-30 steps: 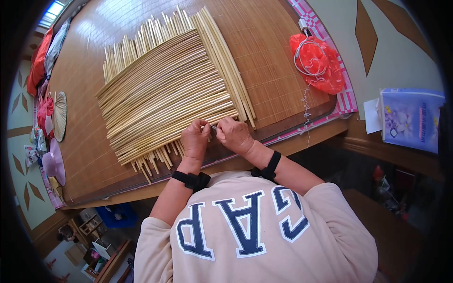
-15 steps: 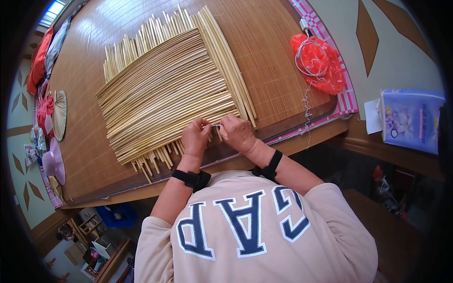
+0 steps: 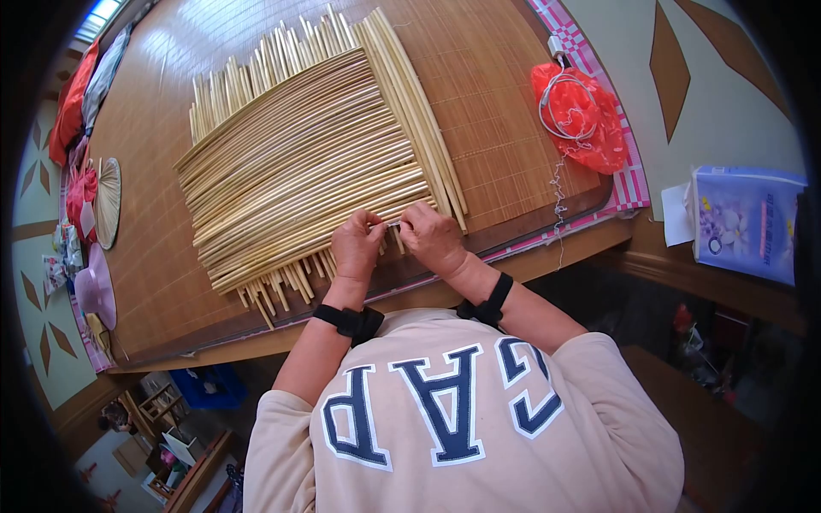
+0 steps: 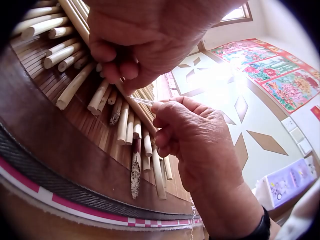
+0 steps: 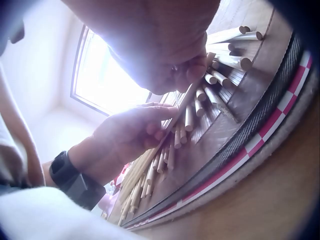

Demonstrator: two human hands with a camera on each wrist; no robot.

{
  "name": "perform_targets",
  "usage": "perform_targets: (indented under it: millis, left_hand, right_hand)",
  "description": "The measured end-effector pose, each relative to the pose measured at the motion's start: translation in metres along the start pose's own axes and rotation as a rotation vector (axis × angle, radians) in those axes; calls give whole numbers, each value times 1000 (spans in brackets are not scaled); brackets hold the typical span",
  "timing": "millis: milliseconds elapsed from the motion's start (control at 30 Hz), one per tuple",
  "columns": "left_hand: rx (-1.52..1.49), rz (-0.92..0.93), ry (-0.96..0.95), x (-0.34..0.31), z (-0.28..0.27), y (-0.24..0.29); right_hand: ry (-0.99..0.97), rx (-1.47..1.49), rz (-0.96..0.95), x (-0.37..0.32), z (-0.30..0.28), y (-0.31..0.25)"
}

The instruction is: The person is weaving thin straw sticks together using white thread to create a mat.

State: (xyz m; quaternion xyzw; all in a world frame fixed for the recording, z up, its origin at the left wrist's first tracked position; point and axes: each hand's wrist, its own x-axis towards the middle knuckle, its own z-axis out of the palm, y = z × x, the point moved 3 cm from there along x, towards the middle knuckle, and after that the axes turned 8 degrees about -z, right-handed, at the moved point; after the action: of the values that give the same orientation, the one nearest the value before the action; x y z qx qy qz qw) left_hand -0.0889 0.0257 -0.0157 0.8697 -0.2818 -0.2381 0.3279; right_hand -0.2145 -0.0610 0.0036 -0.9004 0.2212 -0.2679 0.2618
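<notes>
Hands meet at centre frame: left hand (image 3: 355, 245) and right hand (image 3: 434, 238) both pinch a thread (image 3: 391, 225) at the lower edge of the reed mat (image 3: 299, 154). Advised: hold tension even and draw slowly to avoid snapping.

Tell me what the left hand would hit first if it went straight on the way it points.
Most likely the mat of pale stalks just beyond the fingertips of the left hand. The right hand sits beside that line, though depth is unclear.

1. Two hands: left hand (image 3: 355, 244), right hand (image 3: 433, 238).
2. One thin strand (image 4: 141, 101).
3. One red bag (image 3: 581, 120), one blue packet (image 3: 746, 224).
4. One woven fan (image 3: 107, 202), one pink hat (image 3: 94, 291).
5. Loads of sticks (image 3: 299, 158), too many to count.
</notes>
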Motion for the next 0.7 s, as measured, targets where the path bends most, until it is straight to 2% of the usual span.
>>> perform_targets:
  millis: [167, 367, 700]
  left_hand:
    - [10, -2, -3, -1, 0, 2]
    - [104, 2, -6, 0, 1, 1]
    - [88, 15, -7, -2, -1, 6]
  right_hand:
    - [-73, -10, 10, -9, -1, 1]
    - [-22, 49, 19, -13, -1, 0]
    - [-40, 11, 16, -12, -3, -5]
